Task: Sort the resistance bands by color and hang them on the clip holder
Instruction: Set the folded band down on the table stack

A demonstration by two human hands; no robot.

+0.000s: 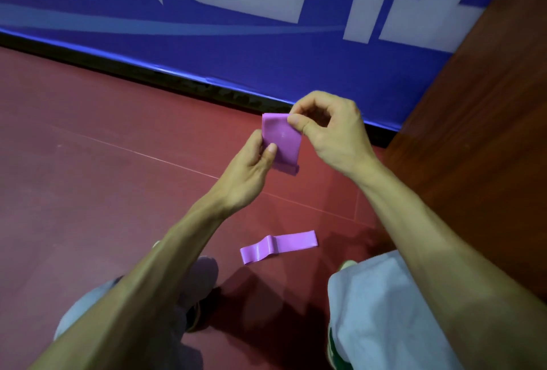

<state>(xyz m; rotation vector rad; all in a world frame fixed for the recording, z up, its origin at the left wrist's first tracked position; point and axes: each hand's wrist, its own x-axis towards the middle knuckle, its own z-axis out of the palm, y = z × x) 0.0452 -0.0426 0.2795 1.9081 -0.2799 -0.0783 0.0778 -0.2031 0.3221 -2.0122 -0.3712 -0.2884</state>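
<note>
Held band: a folded purple rubber resistance band (pixel 282 141), raised above the floor between both hands.
Left hand (pixel 251 168): thumb pressed on the band's lower left edge, fingers curled behind it.
Right hand (pixel 328 130): thumb and forefinger pinching the top right corner.
Second band: a flat purple rubber strip (pixel 278 247) (one end kinked) lying on the dark red floor (pixel 88 162), near the person's knees.
Backdrop: blue banner with white lettering (pixel 236 14).
</note>
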